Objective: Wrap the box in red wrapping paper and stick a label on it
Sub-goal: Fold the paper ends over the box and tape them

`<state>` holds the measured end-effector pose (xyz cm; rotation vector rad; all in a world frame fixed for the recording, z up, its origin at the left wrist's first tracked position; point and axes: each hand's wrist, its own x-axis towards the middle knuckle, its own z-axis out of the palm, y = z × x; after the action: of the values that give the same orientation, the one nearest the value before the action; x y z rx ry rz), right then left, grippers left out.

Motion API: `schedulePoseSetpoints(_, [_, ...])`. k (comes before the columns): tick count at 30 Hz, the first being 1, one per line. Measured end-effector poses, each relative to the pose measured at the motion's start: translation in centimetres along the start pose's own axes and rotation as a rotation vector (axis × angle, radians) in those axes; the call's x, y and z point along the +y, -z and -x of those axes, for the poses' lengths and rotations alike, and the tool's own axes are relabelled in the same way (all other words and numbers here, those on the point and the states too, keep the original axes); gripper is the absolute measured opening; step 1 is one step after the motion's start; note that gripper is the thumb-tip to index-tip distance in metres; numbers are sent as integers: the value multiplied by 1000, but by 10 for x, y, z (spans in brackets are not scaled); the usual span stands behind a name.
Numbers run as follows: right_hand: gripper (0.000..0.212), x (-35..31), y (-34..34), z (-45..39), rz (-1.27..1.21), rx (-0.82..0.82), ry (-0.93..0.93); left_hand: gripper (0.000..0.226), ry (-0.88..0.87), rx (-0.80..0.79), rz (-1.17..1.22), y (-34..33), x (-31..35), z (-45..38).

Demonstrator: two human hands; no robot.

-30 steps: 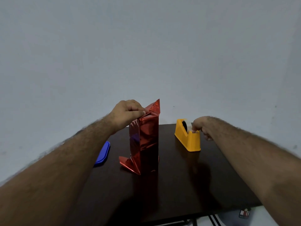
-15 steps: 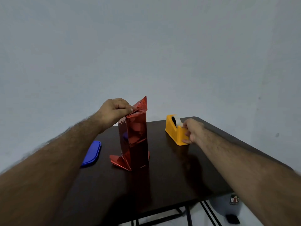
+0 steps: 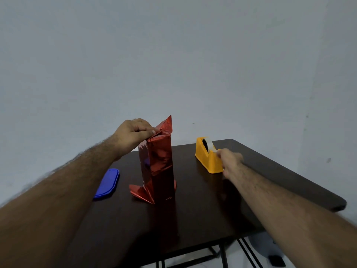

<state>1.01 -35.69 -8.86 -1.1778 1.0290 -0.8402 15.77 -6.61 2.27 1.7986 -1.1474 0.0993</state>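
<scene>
Since the earlier frame the right hand [image 3: 230, 160] has shifted to the near end of the dispenser, fingers curled at the tape's free end; whether tape is pinched cannot be told. Dark tabletop [image 3: 202, 219] fills lower centre. Box in red wrapping paper [image 3: 157, 167] stands upright at centre, loose flaps top and bottom. Left hand [image 3: 135, 132] pinches the top fold. Yellow tape dispenser [image 3: 208, 156] centre right; blue lid [image 3: 108, 183] flat at left

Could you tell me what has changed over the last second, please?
The right hand moved from the tape roll to the near end of the yellow tape dispenser, apparently pinching the tape end. The left hand still pinches the red wrapping paper atop the standing box.
</scene>
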Motion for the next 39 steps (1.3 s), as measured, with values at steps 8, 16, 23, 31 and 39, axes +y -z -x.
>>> schedulePoseSetpoints(8, [45,20,0,-8,129,65,48,18,-9,10,6,-1,-2,-1])
schedulePoseSetpoints(16, [13,25,13,7,-31,-9,140,16,-1,18,21,-3,-1,-2])
schedulePoseSetpoints(23, [12,-25,-2,66,-178,-274,234,11,-63,134,-167,-16,8,5])
schedulePoseSetpoints(31, [8,-98,-43,135,-2,-517,338,14,-52,175,-324,-17,14,12])
schedulePoseSetpoints(39, [13,-133,-42,194,363,-661,217,22,61,147,-485,-23,39,14])
